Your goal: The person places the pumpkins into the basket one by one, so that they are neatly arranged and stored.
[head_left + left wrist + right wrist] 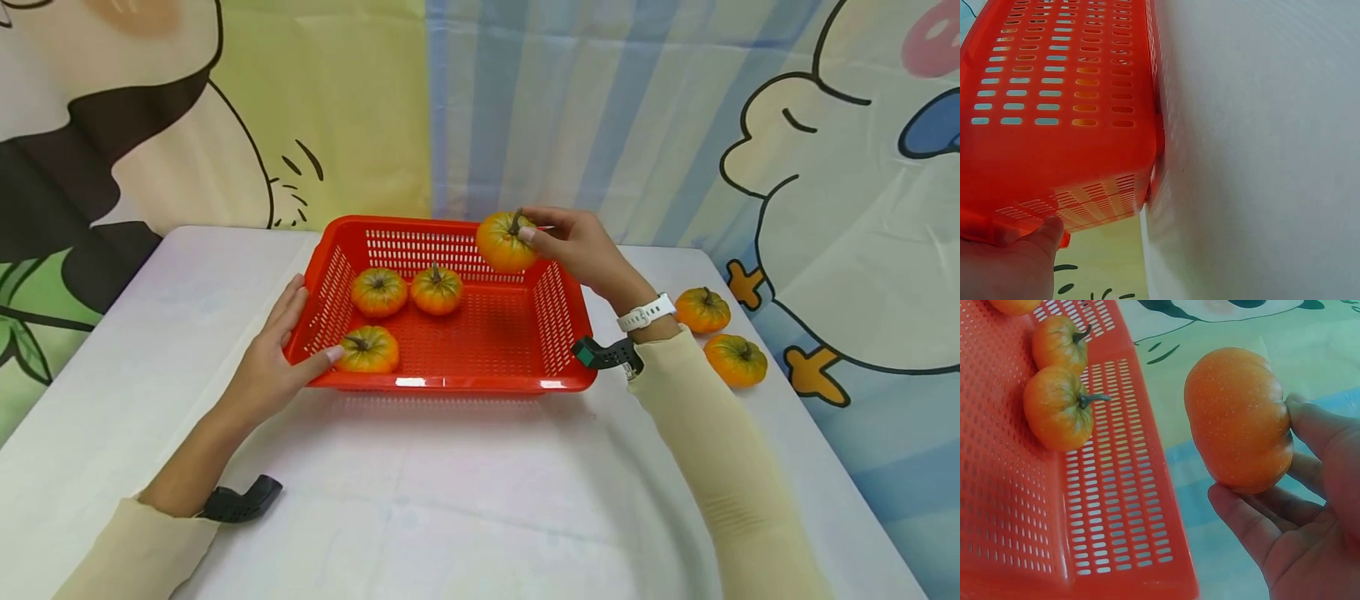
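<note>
A red plastic basket stands on the white table. My left hand holds its front left corner, thumb over the rim and fingers along the outer left side. Three small orange pumpkins lie inside: one pumpkin at the back left, another pumpkin beside it, and a front pumpkin near my left thumb. Above the basket's back right part, my right hand holds a fourth orange pumpkin between thumb and fingers. In the right wrist view this pumpkin appears beyond the rim, its stem hidden.
Two more pumpkins, a farther pumpkin and a nearer pumpkin, lie on the table right of the basket, beside my right forearm. A cartoon-printed curtain hangs behind the table's back edge.
</note>
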A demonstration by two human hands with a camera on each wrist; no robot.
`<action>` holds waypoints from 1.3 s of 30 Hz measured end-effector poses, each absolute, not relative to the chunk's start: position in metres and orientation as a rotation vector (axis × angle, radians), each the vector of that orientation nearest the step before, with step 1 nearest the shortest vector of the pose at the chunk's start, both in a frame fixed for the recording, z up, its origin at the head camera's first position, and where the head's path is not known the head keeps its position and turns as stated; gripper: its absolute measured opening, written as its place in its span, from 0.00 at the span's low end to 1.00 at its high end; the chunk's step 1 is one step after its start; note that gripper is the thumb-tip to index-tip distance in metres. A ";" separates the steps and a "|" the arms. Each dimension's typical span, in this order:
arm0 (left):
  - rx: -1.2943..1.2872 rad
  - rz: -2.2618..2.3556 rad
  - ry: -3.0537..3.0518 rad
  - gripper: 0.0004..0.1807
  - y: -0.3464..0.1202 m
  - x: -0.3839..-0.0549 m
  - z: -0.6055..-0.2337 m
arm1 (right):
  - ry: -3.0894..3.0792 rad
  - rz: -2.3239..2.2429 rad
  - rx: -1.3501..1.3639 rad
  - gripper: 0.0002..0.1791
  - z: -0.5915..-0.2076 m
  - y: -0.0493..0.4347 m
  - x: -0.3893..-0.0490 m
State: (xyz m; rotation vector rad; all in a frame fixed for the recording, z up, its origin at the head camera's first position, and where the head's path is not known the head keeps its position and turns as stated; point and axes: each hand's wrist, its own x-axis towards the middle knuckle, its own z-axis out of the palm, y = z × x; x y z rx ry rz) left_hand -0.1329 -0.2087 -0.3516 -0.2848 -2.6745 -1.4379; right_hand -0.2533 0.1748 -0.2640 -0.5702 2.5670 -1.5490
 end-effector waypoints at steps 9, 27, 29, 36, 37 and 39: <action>-0.315 -1.429 -2.664 0.50 -0.211 -0.134 -0.354 | 2.590 -1.433 -0.639 0.25 -0.271 0.155 -0.262; -0.301 -1.422 -2.665 0.50 -0.212 -0.134 -0.356 | 2.657 -1.104 -0.622 0.25 -0.289 0.145 -0.282; -0.297 -1.425 -2.665 0.50 -0.211 -0.134 -0.355 | 2.671 -1.077 -0.615 0.24 -0.290 0.145 -0.283; -0.287 -1.444 -2.664 0.50 -0.209 -0.132 -0.354 | 2.689 -1.002 -0.603 0.25 -0.297 0.147 -0.286; -0.290 -1.441 -2.663 0.50 -0.209 -0.132 -0.354 | 2.692 -0.984 -0.600 0.25 -0.298 0.147 -0.286; -0.288 -1.438 -2.665 0.50 -0.209 -0.132 -0.355 | 2.699 -0.949 -0.598 0.25 -0.299 0.147 -0.287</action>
